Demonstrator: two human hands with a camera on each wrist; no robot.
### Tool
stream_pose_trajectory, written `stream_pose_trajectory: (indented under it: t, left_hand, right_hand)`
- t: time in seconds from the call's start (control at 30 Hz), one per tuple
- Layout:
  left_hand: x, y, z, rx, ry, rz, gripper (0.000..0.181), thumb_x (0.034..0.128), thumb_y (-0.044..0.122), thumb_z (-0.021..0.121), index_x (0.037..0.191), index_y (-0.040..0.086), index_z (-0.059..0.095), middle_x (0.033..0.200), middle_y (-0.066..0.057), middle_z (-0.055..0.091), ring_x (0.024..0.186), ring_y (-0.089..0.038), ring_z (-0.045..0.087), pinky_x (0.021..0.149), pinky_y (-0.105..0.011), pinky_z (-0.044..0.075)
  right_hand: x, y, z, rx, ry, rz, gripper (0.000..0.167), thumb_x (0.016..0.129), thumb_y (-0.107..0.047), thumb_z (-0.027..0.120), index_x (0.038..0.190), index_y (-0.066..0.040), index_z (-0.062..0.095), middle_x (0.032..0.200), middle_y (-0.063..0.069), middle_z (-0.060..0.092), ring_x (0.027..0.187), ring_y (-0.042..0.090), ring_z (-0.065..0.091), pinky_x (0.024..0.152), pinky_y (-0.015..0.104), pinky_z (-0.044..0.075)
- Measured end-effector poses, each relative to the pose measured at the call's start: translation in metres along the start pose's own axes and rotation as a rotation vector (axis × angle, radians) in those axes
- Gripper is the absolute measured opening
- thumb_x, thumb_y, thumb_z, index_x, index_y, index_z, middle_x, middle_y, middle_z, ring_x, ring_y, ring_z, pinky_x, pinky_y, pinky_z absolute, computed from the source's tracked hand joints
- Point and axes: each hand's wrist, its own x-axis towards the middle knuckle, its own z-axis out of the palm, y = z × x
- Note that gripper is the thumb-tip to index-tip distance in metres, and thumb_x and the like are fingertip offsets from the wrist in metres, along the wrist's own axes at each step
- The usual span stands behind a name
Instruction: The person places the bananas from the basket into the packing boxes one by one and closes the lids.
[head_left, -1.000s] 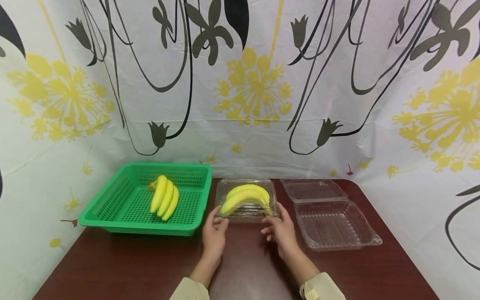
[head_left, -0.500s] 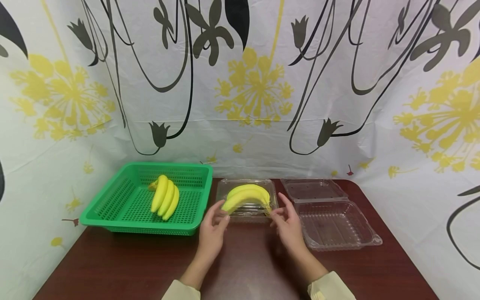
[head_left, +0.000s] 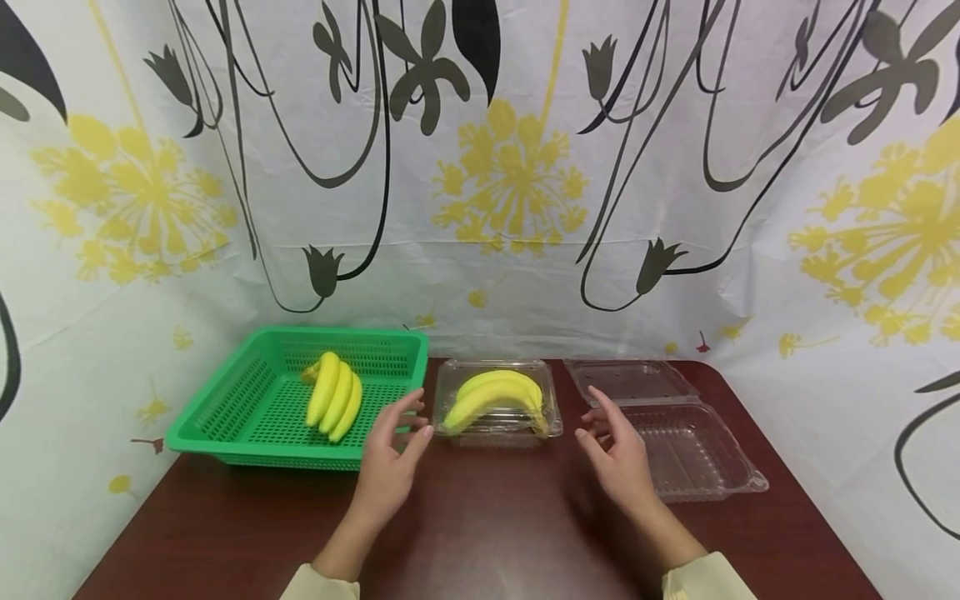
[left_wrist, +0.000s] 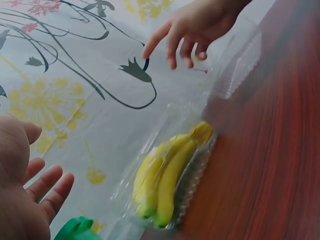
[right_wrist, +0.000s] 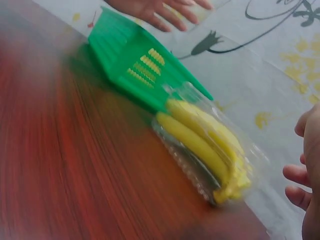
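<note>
A bunch of yellow bananas (head_left: pixel 498 392) lies inside a clear plastic clamshell box (head_left: pixel 551 408) at the back middle of the table, its lid down over the fruit. My left hand (head_left: pixel 390 458) hovers left of the box near the green basket, fingers loosely bent and holding nothing. Over on the other side, my right hand (head_left: pixel 618 450) is raised between that box and a second clear clamshell box (head_left: pixel 693 450), whose lid lies back. Both hands are apart from the closed box. In the left wrist view the bananas (left_wrist: pixel 167 175) show through the plastic.
A green plastic basket (head_left: pixel 202 425) stands at the left of the table and bears another banana bunch (head_left: pixel 335 396). The dark red-brown table (head_left: pixel 487 525) meets a white patterned cloth (head_left: pixel 517 292) at its back edge.
Both hands have let go of the closed box and drawn apart, the left one toward the left and the right one toward the right. The box has stayed in place.
</note>
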Motion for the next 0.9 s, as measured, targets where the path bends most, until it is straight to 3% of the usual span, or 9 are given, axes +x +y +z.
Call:
stream_pose_trajectory:
  t: [0.1, 0.37, 0.47, 0.63, 0.9]
  left_hand:
    - [0.001, 0.009, -0.008, 0.063, -0.003, 0.041, 0.046, 0.0910, -0.004, 0.063, 0.136, 0.002, 0.053, 0.118, -0.017, 0.056, 0.101, -0.038, 0.060, 0.081, -0.035, 0.053]
    - [0.011, -0.031, -0.027, 0.145, -0.019, 0.155, 0.054, 0.0889, 0.000, 0.069, 0.139, 0.013, 0.052, 0.123, -0.010, 0.055, 0.104, -0.032, 0.059, 0.080, -0.046, 0.054]
    - [0.016, -0.038, -0.039, 0.212, -0.032, 0.155, 0.056, 0.0878, 0.002, 0.071, 0.139, 0.015, 0.052, 0.124, -0.009, 0.054, 0.105, -0.028, 0.059, 0.080, -0.046, 0.054]
    - [0.026, -0.043, -0.058, 0.333, -0.074, 0.134, 0.057, 0.0876, 0.007, 0.072, 0.140, 0.013, 0.051, 0.127, -0.013, 0.051, 0.106, -0.024, 0.056, 0.080, -0.049, 0.053]
    - [0.045, -0.056, -0.093, 0.461, -0.144, 0.173, 0.059, 0.0859, 0.006, 0.074, 0.140, 0.007, 0.049, 0.129, -0.021, 0.049, 0.105, -0.038, 0.055, 0.077, -0.054, 0.052]
  right_hand:
    - [-0.002, 0.010, -0.011, -0.039, -0.002, -0.020, 0.066, 0.083, 0.001, 0.073, 0.142, -0.016, 0.051, 0.099, 0.007, 0.065, 0.076, 0.014, 0.061, 0.064, 0.021, 0.051]
    - [-0.001, 0.027, -0.035, -0.145, -0.012, -0.078, 0.069, 0.082, 0.003, 0.074, 0.143, -0.015, 0.049, 0.103, 0.012, 0.061, 0.076, 0.013, 0.062, 0.062, 0.016, 0.050]
    - [0.001, 0.034, -0.043, -0.216, -0.014, -0.099, 0.070, 0.080, 0.001, 0.076, 0.143, -0.015, 0.050, 0.103, 0.009, 0.060, 0.076, 0.015, 0.064, 0.062, 0.021, 0.052]
    - [0.002, 0.046, -0.057, -0.340, -0.009, -0.131, 0.070, 0.077, -0.001, 0.079, 0.141, -0.011, 0.051, 0.107, 0.010, 0.061, 0.080, 0.022, 0.064, 0.063, 0.039, 0.053]
    - [0.008, 0.061, -0.081, -0.397, -0.010, -0.109, 0.068, 0.078, -0.001, 0.079, 0.139, -0.006, 0.050, 0.113, 0.016, 0.059, 0.083, 0.030, 0.064, 0.064, 0.040, 0.050]
